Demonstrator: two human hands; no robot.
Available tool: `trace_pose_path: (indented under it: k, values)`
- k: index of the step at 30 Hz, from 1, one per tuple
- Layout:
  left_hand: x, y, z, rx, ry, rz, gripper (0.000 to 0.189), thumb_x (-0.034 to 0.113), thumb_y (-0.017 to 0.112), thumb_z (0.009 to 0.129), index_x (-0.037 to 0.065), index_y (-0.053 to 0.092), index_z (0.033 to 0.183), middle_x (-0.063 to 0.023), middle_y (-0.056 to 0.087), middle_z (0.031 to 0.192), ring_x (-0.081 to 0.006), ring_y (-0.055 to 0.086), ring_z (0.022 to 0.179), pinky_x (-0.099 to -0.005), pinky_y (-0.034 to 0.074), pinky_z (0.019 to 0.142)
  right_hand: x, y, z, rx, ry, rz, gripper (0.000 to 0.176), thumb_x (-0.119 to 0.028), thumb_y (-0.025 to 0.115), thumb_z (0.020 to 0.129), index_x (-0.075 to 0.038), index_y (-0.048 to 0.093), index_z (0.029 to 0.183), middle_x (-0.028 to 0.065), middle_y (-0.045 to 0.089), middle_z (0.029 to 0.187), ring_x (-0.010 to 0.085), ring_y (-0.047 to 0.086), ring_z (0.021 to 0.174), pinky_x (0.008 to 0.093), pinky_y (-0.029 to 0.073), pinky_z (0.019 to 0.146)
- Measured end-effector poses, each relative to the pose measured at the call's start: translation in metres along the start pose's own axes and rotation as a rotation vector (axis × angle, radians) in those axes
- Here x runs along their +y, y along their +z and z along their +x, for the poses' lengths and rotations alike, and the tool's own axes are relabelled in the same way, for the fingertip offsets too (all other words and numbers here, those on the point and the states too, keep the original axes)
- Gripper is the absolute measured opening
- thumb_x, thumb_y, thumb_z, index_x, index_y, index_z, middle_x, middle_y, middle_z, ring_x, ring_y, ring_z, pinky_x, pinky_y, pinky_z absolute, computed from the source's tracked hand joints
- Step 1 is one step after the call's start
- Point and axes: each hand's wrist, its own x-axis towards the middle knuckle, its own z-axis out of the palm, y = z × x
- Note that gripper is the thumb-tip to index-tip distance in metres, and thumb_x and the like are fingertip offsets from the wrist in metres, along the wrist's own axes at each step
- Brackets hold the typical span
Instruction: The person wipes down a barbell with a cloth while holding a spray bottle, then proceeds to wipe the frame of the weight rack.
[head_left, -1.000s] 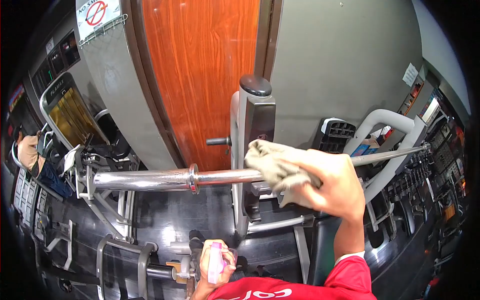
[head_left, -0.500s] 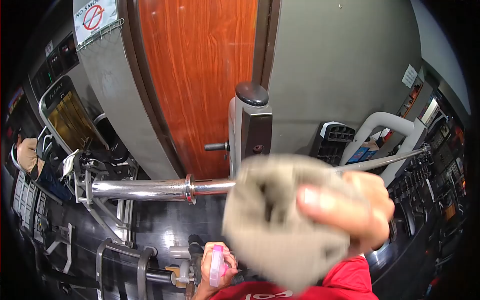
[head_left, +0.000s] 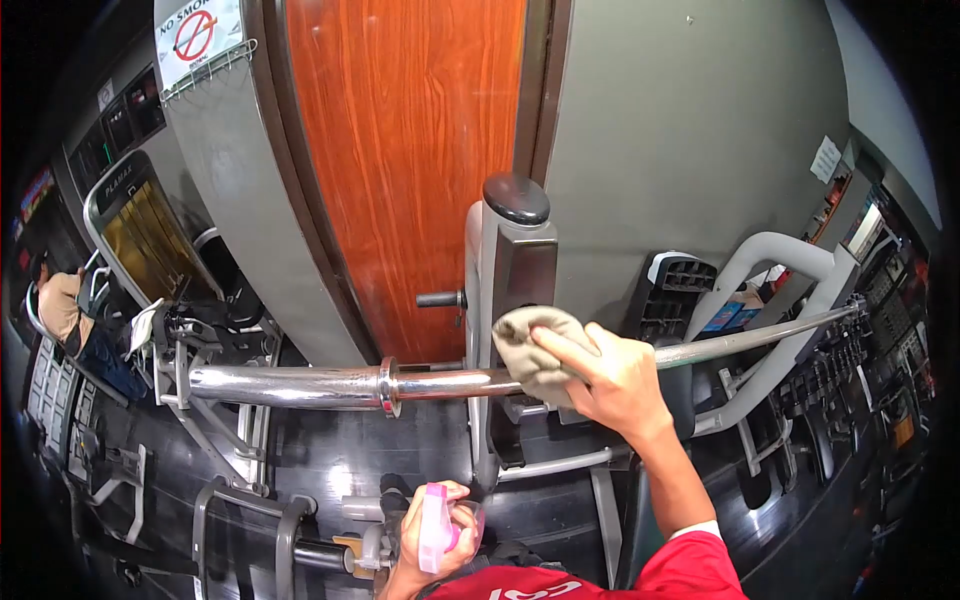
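A crumpled beige cloth (head_left: 538, 362) is bunched in my right hand (head_left: 622, 385), fingers closed on it. The cloth lies against the middle of a chrome barbell (head_left: 440, 384), covering part of the shaft. The bar's thick sleeve and collar show on the left, and its shaft runs away to the right. Low in the view, near my body, my left hand (head_left: 415, 535) is wrapped around a pink and clear spray bottle (head_left: 435, 530). Most of the bottle's body is hidden by the fingers and the angle.
Behind the bar stands a grey machine post (head_left: 520, 260) with a black cap, before a wooden door (head_left: 410, 150). A weight machine (head_left: 135, 225) and a seated person (head_left: 65, 310) are at left. A grey tubular frame (head_left: 780, 255) rises at right.
The cloth in my right hand has gone from close to the camera down and away onto the bar. My left hand keeps the spray bottle in nearly the same place.
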Motion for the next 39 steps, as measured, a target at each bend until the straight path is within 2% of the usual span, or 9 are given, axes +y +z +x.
trace_pose_path:
  k: [4,10,12,18,22,25,26,31,39]
  values:
    - [0.001,-0.003,0.004,-0.047,0.077,0.111,0.046,0.003,0.069,0.080,-0.007,0.052,0.121,-0.0171,0.065,0.100,-0.0208,0.069,0.079,-0.0335,0.055,0.076,0.013,-0.025,0.000,-0.222,0.059,0.286,0.054,-0.011,0.071,0.068,-0.023,0.066,0.121,0.0061,0.065,0.079,0.0253,0.065,0.068,0.0353,0.052,0.058]
    - [0.006,-0.008,0.011,-0.236,0.254,0.470,0.046,0.003,0.073,0.075,-0.008,0.059,0.117,-0.0182,0.066,0.110,-0.0234,0.068,0.097,-0.0362,0.056,0.080,0.004,-0.013,0.052,0.405,0.342,0.772,0.048,-0.009,0.063,0.088,0.002,0.053,0.133,0.0225,0.063,0.123,0.0293,0.063,0.114,0.0330,0.047,0.097]
    - [0.005,-0.004,0.007,-0.222,0.149,0.336,0.051,0.003,0.075,0.074,-0.009,0.058,0.121,-0.0211,0.061,0.119,-0.0247,0.067,0.100,-0.0345,0.056,0.081,-0.005,0.005,0.063,0.257,0.348,0.380,0.050,-0.017,0.064,0.092,-0.005,0.049,0.138,0.0232,0.061,0.125,0.0374,0.062,0.113,0.0385,0.049,0.094]
    - [0.000,0.003,-0.008,-0.171,0.055,0.113,0.053,0.001,0.075,0.075,-0.009,0.056,0.123,-0.0212,0.059,0.117,-0.0249,0.066,0.094,-0.0310,0.055,0.076,-0.029,0.007,0.024,0.146,0.634,0.578,0.036,-0.023,0.059,0.094,-0.009,0.057,0.126,0.0230,0.069,0.093,0.0417,0.066,0.093,0.0421,0.052,0.079]
    - [-0.001,-0.001,-0.008,-0.180,0.052,0.154,0.036,0.000,0.075,0.076,-0.005,0.059,0.108,-0.0177,0.059,0.112,-0.0217,0.065,0.084,-0.0313,0.054,0.068,-0.011,-0.012,-0.002,-0.253,0.745,0.617,0.032,-0.017,0.059,0.094,0.001,0.061,0.120,0.0153,0.072,0.098,0.0124,0.062,0.088,0.0306,0.049,0.082]
    - [0.004,-0.004,-0.013,-0.181,-0.097,0.044,0.036,0.001,0.077,0.075,-0.004,0.059,0.105,-0.0171,0.059,0.107,-0.0212,0.065,0.081,-0.0322,0.054,0.067,-0.008,-0.025,0.008,0.040,0.614,0.740,0.032,-0.014,0.055,0.098,0.002,0.058,0.126,0.0054,0.068,0.104,0.0104,0.057,0.094,0.0269,0.047,0.086]
    - [0.003,-0.005,-0.014,-0.177,-0.098,0.045,0.036,0.001,0.077,0.075,-0.004,0.059,0.105,-0.0171,0.059,0.107,-0.0212,0.065,0.081,-0.0322,0.054,0.067,-0.011,-0.026,0.019,0.227,0.506,0.734,0.041,-0.010,0.063,0.090,-0.004,0.057,0.130,0.0180,0.070,0.109,0.0219,0.069,0.097,0.0325,0.052,0.085]
    - [0.000,-0.008,-0.014,-0.157,0.031,0.150,0.033,0.003,0.079,0.074,-0.003,0.061,0.101,-0.0168,0.059,0.108,-0.0213,0.065,0.079,-0.0316,0.054,0.066,-0.027,-0.008,0.067,0.203,-0.067,-0.301,0.048,-0.013,0.066,0.076,-0.020,0.062,0.124,0.0025,0.056,0.074,0.0155,0.059,0.063,0.0311,0.049,0.052]
    - [0.004,-0.004,-0.014,-0.148,0.018,0.129,0.029,-0.001,0.074,0.070,-0.004,0.062,0.097,-0.0173,0.064,0.101,-0.0247,0.065,0.087,-0.0322,0.054,0.071,-0.082,-0.004,0.093,-0.232,0.001,-0.686,0.026,-0.012,0.061,0.080,-0.006,0.064,0.105,0.0029,0.061,0.070,0.0151,0.065,0.067,0.0290,0.046,0.054]
